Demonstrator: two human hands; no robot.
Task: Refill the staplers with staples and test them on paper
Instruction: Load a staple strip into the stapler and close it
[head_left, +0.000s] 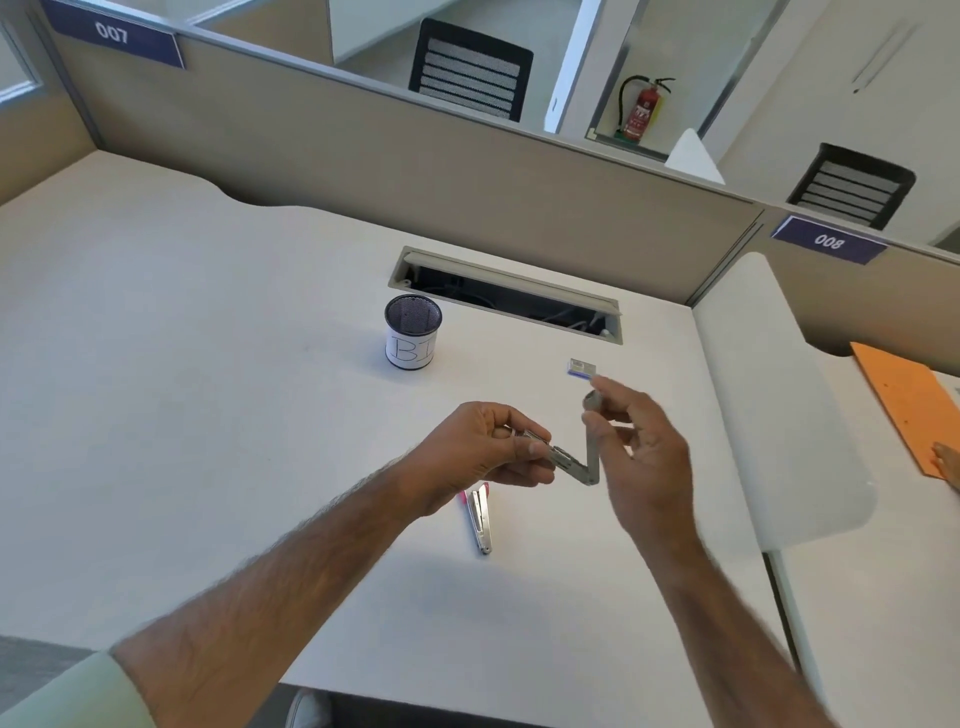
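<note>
I hold a small metal stapler above the desk, swung open into a V. My left hand grips its lower arm, fingers curled round it. My right hand pinches the raised top arm near its tip. A second stapler, silver with pink trim, lies shut on the desk just below my hands. A small box of staples sits on the desk beyond my right hand.
A black mesh pen cup with a white label stands behind my hands. An open cable slot is set in the white desk. A white divider stands at right, with an orange envelope and another person's hand beyond.
</note>
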